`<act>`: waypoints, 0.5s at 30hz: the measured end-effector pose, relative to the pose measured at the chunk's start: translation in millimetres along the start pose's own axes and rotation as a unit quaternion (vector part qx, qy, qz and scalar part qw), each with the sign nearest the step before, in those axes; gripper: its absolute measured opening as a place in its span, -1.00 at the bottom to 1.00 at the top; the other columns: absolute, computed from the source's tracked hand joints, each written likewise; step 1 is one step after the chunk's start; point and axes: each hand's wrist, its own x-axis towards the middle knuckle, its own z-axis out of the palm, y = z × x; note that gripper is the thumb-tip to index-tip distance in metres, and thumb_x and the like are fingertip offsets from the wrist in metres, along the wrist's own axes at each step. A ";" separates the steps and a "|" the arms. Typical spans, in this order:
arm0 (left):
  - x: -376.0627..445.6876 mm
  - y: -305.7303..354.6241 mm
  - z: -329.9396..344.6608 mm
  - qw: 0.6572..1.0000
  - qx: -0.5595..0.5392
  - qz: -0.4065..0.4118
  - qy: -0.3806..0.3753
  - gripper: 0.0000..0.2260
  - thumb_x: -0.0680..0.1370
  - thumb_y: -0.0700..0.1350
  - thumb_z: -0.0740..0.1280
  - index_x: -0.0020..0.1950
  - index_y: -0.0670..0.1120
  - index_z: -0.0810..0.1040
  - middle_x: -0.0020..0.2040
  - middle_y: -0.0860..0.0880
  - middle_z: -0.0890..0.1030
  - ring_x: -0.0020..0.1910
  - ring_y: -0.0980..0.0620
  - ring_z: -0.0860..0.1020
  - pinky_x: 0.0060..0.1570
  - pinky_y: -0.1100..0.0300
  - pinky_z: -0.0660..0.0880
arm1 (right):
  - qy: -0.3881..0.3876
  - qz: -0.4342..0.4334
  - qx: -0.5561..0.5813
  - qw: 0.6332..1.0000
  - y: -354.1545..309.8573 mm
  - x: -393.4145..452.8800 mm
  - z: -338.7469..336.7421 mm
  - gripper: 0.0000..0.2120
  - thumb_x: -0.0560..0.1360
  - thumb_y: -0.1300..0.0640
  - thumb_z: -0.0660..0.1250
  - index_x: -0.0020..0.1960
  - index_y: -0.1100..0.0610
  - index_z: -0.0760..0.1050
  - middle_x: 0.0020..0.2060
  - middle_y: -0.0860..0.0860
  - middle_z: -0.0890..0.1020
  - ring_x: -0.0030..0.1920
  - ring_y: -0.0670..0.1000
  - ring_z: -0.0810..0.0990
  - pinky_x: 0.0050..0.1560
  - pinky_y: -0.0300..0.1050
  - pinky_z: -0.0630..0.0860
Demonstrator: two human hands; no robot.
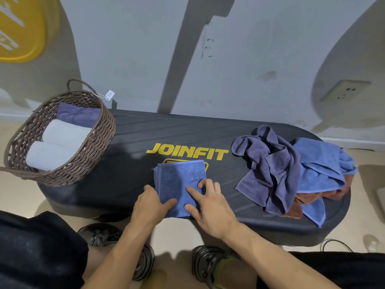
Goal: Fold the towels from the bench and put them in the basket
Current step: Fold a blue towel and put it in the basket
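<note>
I pressed the folded blue towel (179,184) flat on the tabletop (133,140), long axis running near to far, both grips loose: left hand (153,203), right hand (210,203); the basket (98,142) stood far-left, nearer my left.

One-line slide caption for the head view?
Both hands press a folded blue towel flat on the bench.

A grey wall (129,49) rises behind, crossed by a darker grey diagonal stripe (187,53) and curved dark shapes at both sides. A yellow emblem (23,30) sits at its upper left, a wall socket (344,90) at right. Below lies a beige floor (18,197), evenly lit.
</note>
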 end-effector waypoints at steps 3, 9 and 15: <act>1.2 -4.7 -1.2 1.000 -0.014 -0.008 0.019 -0.54 0.38 0.18 0.51 0.00 -0.13 0.48 -0.11 -0.02 0.59 -0.08 -0.07 0.58 -0.30 0.13 0.39 | -0.023 -0.002 -0.009 1.000 -1.7 -0.1 -0.4 -0.42 0.61 -0.25 0.06 0.56 -0.03 0.17 0.30 0.01 0.17 0.27 0.07 0.21 0.22 0.03 0.44; 5.1 -4.7 -2.7 0.999 -0.037 0.030 -0.019 -0.70 0.44 0.10 0.47 -0.04 -0.08 0.49 -0.11 0.00 0.59 -0.10 -0.03 0.57 -0.17 0.09 0.49 | -0.063 0.003 0.066 0.996 4.1 1.2 -13.0 -0.44 0.62 -0.15 0.17 0.56 0.00 0.19 0.30 -0.01 0.17 0.29 0.06 0.19 0.37 -0.04 0.32; 3.3 -12.3 -4.2 0.998 -0.014 -0.023 -0.052 -0.49 0.36 0.16 0.51 0.04 -0.12 0.36 -0.08 -0.01 0.56 -0.11 -0.06 0.60 -0.19 0.05 0.53 | -0.076 0.013 0.088 0.993 7.4 0.9 -22.6 -0.48 0.62 0.00 0.21 0.55 0.04 0.24 0.28 -0.02 0.25 0.21 0.07 0.28 0.33 -0.07 0.33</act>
